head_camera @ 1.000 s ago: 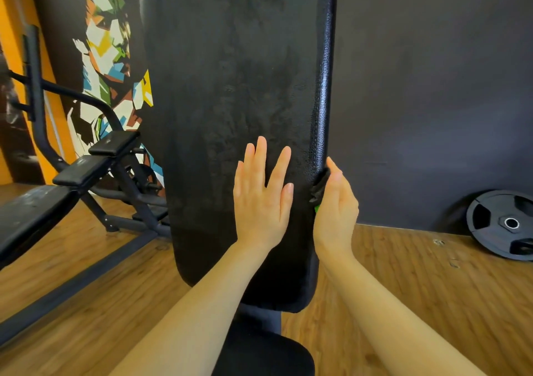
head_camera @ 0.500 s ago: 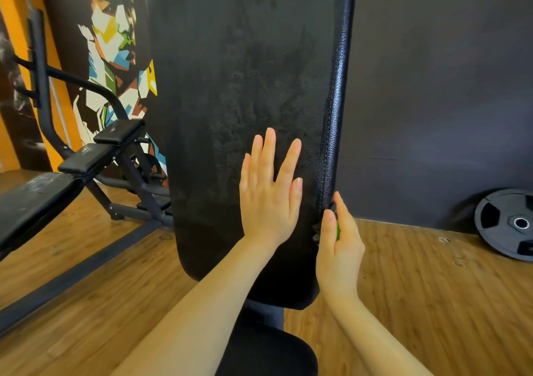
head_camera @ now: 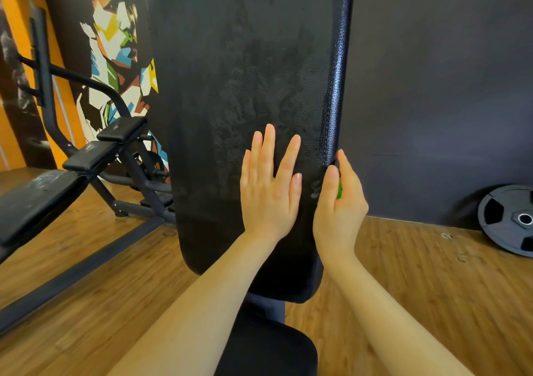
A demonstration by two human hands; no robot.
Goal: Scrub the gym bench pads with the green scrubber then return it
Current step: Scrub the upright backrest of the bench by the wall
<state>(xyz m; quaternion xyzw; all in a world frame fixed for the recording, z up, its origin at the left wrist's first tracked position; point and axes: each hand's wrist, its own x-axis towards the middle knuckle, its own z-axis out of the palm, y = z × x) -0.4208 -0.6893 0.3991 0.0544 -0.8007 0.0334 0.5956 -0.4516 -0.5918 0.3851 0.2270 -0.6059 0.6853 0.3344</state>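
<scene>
The back pad [head_camera: 245, 87] shows scrub streaks over its face; its right edge is being worked now. Seat pad [head_camera: 265, 352] looks untouched. Left hand [head_camera: 269, 191] braces flat, fingers straight. Right hand [head_camera: 339, 205] grips the scrubber [head_camera: 339, 188] against that edge; returning it remains.

No readable text shows; the weight plate [head_camera: 509, 220] seems unmarked.
</scene>
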